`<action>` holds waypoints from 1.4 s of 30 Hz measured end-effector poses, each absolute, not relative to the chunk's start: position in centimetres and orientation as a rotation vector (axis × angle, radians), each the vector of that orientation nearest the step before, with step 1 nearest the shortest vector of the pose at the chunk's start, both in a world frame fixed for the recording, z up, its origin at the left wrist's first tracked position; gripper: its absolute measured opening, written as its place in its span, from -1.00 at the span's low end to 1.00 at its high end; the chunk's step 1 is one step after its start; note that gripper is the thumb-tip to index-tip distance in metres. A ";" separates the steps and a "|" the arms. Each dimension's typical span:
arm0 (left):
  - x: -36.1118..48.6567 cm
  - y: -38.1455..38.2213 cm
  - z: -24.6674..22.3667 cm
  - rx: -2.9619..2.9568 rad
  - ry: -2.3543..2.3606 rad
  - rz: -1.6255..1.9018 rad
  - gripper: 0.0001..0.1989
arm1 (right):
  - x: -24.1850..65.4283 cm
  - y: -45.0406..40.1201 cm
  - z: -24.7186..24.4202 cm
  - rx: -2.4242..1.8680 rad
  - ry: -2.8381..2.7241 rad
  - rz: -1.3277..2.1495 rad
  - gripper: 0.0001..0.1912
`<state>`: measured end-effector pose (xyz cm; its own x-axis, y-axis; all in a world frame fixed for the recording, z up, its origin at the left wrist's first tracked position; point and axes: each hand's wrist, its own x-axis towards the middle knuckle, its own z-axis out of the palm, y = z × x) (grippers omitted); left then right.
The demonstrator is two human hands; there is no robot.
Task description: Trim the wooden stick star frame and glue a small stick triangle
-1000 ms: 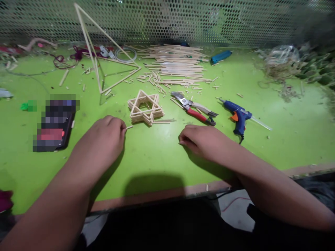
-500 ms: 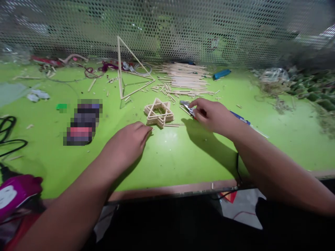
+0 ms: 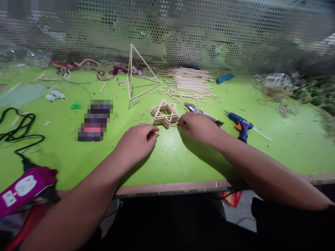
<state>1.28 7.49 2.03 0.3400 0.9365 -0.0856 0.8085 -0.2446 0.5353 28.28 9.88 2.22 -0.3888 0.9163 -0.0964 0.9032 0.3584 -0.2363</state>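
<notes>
A six-pointed star (image 3: 164,115) built of stacked thin wooden sticks lies on the green table between my hands. My left hand (image 3: 137,141) is closed in a pinch at its near left, with a short bit of wooden stick (image 3: 158,132) at the fingertips. At the star's near right, my right hand (image 3: 197,126) pinches the end of a thin wooden stick (image 3: 173,126) lying low by the star's front edge. Just beyond the right hand are cutting pliers (image 3: 199,111), partly hidden by it. A blue glue gun (image 3: 243,125) with a glue stick in it lies farther right.
A large triangular stick frame (image 3: 143,94) stands behind the star. Many loose sticks (image 3: 191,82) and a blue tool (image 3: 225,78) lie at the back, before a perforated metal screen (image 3: 167,35). A blurred-out dark object (image 3: 95,120) and a purple power strip (image 3: 28,188) are left.
My right hand has let go of the pliers, moved left and pinched the stick by the star. The pliers now lie on the table. The view has shifted slightly left.
</notes>
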 end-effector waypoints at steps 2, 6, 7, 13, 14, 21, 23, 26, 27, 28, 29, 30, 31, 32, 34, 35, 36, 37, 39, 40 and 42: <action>1.5 7.4 1.8 2.048 1.508 0.360 -0.73 | 28.2 9.7 1.8 -1.724 -2.530 0.415 -0.83; 2.0 7.2 1.5 2.024 1.451 0.364 -0.76 | 28.9 8.5 1.7 -1.775 -2.495 0.472 -0.85; 2.2 7.1 1.3 2.032 1.436 0.369 -0.76 | 29.2 7.9 1.7 -1.782 -2.491 0.492 -0.84; 4.0 6.2 0.9 2.084 1.375 0.405 -0.67 | 30.3 4.9 2.1 -1.670 -2.470 0.596 -0.82; 4.2 6.1 0.9 2.096 1.365 0.405 -0.67 | 30.4 4.6 1.9 -1.641 -2.451 0.605 -0.81; 6.4 6.0 1.2 2.240 1.360 0.290 -0.69 | 31.1 3.9 0.1 -1.482 -2.352 0.623 -0.78; 7.2 6.3 1.0 2.276 1.374 0.264 -0.73 | 31.2 4.0 -0.2 -1.466 -2.354 0.623 -0.77; 8.0 6.6 0.6 2.300 1.423 0.293 -0.73 | 31.2 4.1 -0.5 -1.463 -2.352 0.634 -0.78; 8.2 6.7 0.5 2.300 1.439 0.306 -0.73 | 31.2 4.1 -0.5 -1.464 -2.347 0.643 -0.78; 8.3 6.7 0.4 2.298 1.451 0.314 -0.73 | 31.2 4.1 -0.5 -1.463 -2.341 0.657 -0.78; 8.4 6.7 0.3 2.296 1.460 0.319 -0.73 | 31.1 4.1 -0.6 -1.461 -2.336 0.672 -0.78; 8.4 6.7 0.2 2.295 1.467 0.321 -0.73 | 31.1 4.1 -0.6 -1.458 -2.329 0.687 -0.78; 8.4 6.6 0.1 2.297 1.476 0.326 -0.73 | 31.0 4.1 -0.6 -1.453 -2.323 0.701 -0.78; 8.5 6.5 0.0 2.302 1.486 0.331 -0.72 | 30.9 4.2 -0.7 -1.447 -2.319 0.712 -0.78; 8.5 6.5 -0.3 2.315 1.503 0.341 -0.70 | 30.8 4.2 -0.8 -1.436 -2.312 0.725 -0.78; 8.5 6.4 -0.4 2.321 1.506 0.346 -0.69 | 30.8 4.3 -0.8 -1.431 -2.307 0.730 -0.78; 8.5 6.4 -0.5 2.324 1.505 0.348 -0.67 | 30.8 4.3 -0.9 -1.427 -2.301 0.733 -0.78; 8.5 6.4 -0.6 2.326 1.500 0.352 -0.66 | 30.8 4.4 -0.9 -1.425 -2.295 0.735 -0.78; 8.5 6.4 -0.7 2.321 1.485 0.351 -0.64 | 30.8 4.5 -1.0 -1.427 -2.285 0.732 -0.78; 8.4 6.5 -0.7 2.316 1.477 0.347 -0.63 | 30.7 4.5 -1.0 -1.429 -2.283 0.731 -0.78; 8.3 6.5 -0.6 2.305 1.462 0.336 -0.62 | 30.7 4.5 -0.9 -1.431 -2.283 0.736 -0.78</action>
<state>8.31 6.51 -0.62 0.4273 0.9041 -0.0053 0.8109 -0.3807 0.4444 30.72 4.54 -0.93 -0.4304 0.9025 0.0173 0.7224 0.3558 -0.5929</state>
